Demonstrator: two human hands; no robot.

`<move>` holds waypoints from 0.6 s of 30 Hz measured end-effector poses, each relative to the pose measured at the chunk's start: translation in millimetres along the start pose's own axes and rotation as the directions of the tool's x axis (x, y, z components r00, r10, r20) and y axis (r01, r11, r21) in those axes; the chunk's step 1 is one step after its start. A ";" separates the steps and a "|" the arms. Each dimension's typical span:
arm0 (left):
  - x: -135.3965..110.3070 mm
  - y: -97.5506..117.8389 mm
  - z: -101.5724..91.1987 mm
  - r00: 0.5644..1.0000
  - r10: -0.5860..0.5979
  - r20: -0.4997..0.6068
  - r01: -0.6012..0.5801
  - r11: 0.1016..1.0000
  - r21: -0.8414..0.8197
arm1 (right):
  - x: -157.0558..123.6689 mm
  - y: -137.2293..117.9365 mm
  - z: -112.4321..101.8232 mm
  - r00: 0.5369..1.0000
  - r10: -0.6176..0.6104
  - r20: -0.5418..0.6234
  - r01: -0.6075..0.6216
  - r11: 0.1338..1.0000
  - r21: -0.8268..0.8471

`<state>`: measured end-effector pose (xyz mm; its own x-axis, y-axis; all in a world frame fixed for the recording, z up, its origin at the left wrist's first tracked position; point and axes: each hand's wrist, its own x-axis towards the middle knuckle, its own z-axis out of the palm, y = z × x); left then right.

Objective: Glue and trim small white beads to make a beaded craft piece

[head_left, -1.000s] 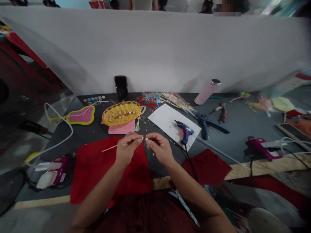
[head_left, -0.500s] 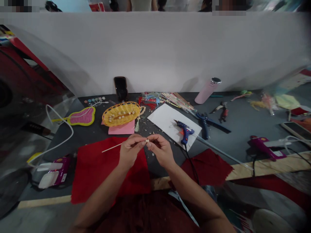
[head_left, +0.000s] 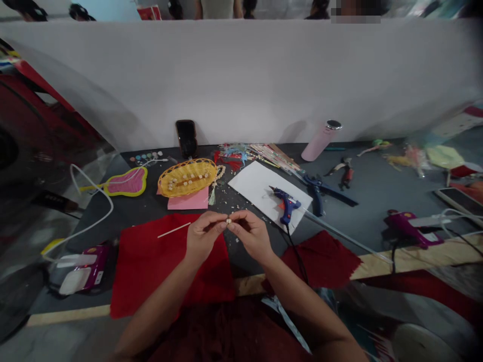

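Cream-coloured bead-like piece (head_left: 229, 221), at five o'clock from the smartphone (head_left: 186, 138), is pinched between nearly closed left hand (head_left: 204, 234) and right hand (head_left: 250, 234); likely light, hard, slippery, best gripped by opposite sides.

L hand (head_left: 205, 235) + R hand (head_left: 249, 234) pinching, tips close, arms (head_left: 166, 289) fwd

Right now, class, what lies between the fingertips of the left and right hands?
In the head view, a small pale piece sits pinched between the left hand and right hand.
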<state>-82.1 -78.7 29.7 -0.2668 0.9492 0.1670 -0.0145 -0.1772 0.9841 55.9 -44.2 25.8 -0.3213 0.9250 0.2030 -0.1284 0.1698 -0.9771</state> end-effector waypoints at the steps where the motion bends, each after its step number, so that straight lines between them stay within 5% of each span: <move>1: 0.0 0.5 0.0 0.999 -0.043 -0.004 0.043 0.998 -0.038 | 0.2 -0.9 -0.9 1.000 -0.028 -0.003 0.028 0.999 -0.038; 10: 1.0 0.8 -8.1 0.910 -0.335 0.243 0.389 0.894 -0.224 | 3.9 -5.6 -9.0 0.940 -0.328 0.091 0.341 0.909 -0.238; 18: -2.1 3.1 -6.2 0.875 -0.357 0.325 0.451 0.846 -0.284 | 1.3 -7.5 -16.7 0.907 -0.351 0.233 0.412 0.856 -0.313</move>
<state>-87.5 -82.9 32.0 0.0850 0.9789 -0.1858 -0.4063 0.2043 0.8906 72.1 -38.6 32.4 -0.4653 0.6999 0.5419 0.0519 0.6328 -0.7726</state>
